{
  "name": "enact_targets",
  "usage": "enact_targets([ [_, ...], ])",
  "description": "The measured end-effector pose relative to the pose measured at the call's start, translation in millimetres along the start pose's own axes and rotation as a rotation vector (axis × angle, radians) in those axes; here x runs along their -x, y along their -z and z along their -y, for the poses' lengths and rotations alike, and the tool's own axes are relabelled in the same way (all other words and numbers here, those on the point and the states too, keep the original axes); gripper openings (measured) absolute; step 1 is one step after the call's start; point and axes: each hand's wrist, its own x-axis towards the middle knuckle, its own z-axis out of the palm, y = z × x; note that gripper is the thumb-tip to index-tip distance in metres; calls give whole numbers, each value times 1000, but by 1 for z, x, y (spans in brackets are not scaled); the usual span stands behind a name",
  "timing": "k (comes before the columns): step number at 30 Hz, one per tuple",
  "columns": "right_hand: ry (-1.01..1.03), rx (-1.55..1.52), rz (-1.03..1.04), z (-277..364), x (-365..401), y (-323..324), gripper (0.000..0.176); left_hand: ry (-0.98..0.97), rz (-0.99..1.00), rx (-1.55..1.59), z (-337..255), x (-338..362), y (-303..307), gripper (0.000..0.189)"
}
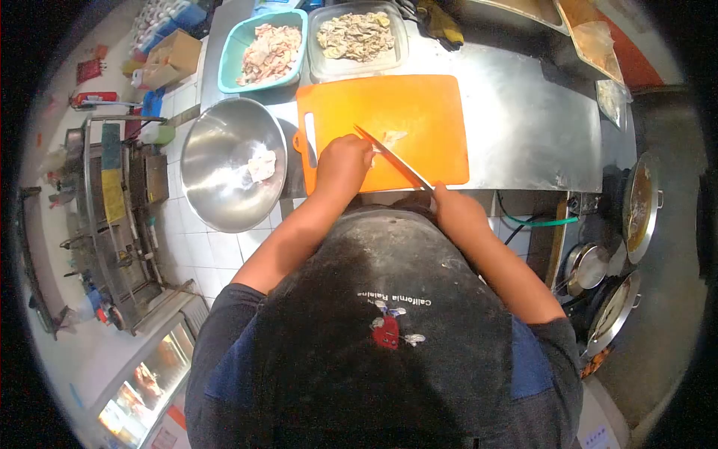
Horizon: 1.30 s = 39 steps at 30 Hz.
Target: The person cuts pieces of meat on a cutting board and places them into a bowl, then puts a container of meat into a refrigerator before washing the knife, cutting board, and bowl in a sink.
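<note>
An orange cutting board (pixel 426 105) lies on the metal table. My right hand (pixel 455 211), at its front edge, is closed round the handle of a knife (pixel 404 166), whose blade points up and left across the board. Over the board's left part, my left hand (pixel 346 163) has its fingers pressed together near the knife tip; what they hold, if anything, is hidden. A small pale piece of meat (pixel 393 138) lies just right of the blade. To the left, a steel bowl (pixel 217 168) holds one pale piece (pixel 262 166).
A turquoise tub (pixel 232 60) of raw pieces and a clear container (pixel 398 56) of greyish pieces stand behind the board. Metal trays (pixel 561 49) are at the back right. Large pans (pixel 645 209) stand at the right, and a cardboard box (pixel 173 58) at the back left.
</note>
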Motion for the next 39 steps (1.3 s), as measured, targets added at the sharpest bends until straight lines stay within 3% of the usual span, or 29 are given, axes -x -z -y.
enact_targets([
  [5,-25,84,40,-79,75,-11,19,-6,3,-60,-2,-1,3,17],
  [7,12,-23,-82,-103,92,-17,24,2,8,214,-12,-5,11,14],
  [11,-101,-176,-224,-111,90,-18,26,-87,-84,203,-33,-23,0,21],
  [13,-107,-210,-243,-111,84,-18,26,-129,102,-145,-38,-30,-4,21],
  [15,-98,-246,-259,-109,82,-16,26,-75,159,-161,-31,-39,-14,16],
  [17,-31,-307,-281,-107,86,-14,26,-156,256,-93,-25,-42,-3,20],
  [19,-56,-301,-243,-111,88,-14,26,-136,203,-71,-26,-51,34,18],
  [21,-89,-359,-222,-120,91,-20,26,-21,-96,154,-2,-69,71,21],
  [23,-98,-346,-216,-123,89,-23,26,-5,-242,9,23,-89,128,30],
  [26,-103,-367,-181,-118,89,-15,25,50,-256,-125,53,-95,192,42],
  [28,-96,-350,-161,-108,85,-5,24,297,-215,-229,81,-92,213,59],
  [31,-93,-297,-165,-102,78,3,24,303,-210,-153,100,-51,233,63],
  [32,-84,-297,-156,-101,75,2,24,422,-73,-140,110,-36,229,62],
  [35,-38,-343,-195,-100,64,0,25,490,352,-320,134,13,187,63],
  [36,-26,-317,-188,-99,60,1,26,520,474,-320,132,22,176,55],
  [39,-7,-283,-159,-85,53,13,26,423,398,-438,130,36,147,40],
])
